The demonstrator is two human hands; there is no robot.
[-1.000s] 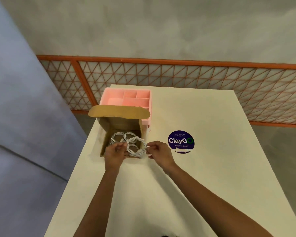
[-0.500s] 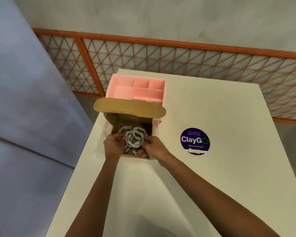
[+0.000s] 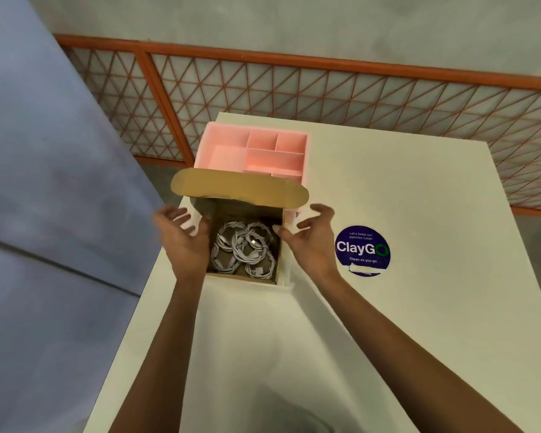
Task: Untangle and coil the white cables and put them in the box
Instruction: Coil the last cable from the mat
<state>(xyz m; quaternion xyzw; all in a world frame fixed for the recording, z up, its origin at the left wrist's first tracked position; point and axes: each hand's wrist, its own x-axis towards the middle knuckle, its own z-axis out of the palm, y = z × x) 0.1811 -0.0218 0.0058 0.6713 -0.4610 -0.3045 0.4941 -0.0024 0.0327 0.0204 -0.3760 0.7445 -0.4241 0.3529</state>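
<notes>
I see coiled cables (image 3: 244, 248) inside the box (image 3: 241, 278) on the bench (image 3: 388, 307), btwn left hand (image 3: 185, 242) & right hand (image 3: 310, 245), both spread, empty; lid flap (image 3: 238, 189) stands just beyond, approx. equally near both.

Box (image 3: 241, 210) open from above — flap (image 3: 238, 187) and pink organizer (image 3: 227, 156) block behind.

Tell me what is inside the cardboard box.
Several coiled white cables lie overlapping inside the cardboard box. The left hand covers its left edge, so anything there or beneath the coils cannot be seen.
</notes>
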